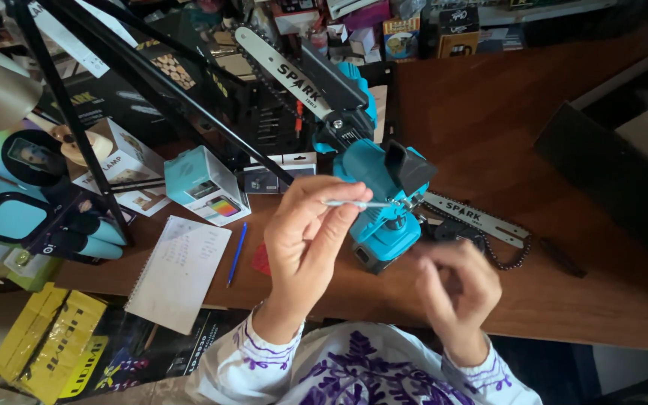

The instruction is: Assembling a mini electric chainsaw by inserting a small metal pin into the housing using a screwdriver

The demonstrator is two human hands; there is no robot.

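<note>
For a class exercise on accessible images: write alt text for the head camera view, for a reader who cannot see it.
Seen from above, a person's left hand holds a thin metal tool to a teal handheld chainsaw on a wooden table, while the right hand is blurred below it. A loose chain bar, notepad, blue pen and boxes lie around.

The mini chainsaw mid-frame is bright teal with black parts and a white bar. The worktop is reddish-brown wood. Blue pen next to a white spiral notepad, and a teal-and-white box just above. Bright yellow packaging lower left. The sleeves at the bottom are white with purple embroidered swirls.
</note>
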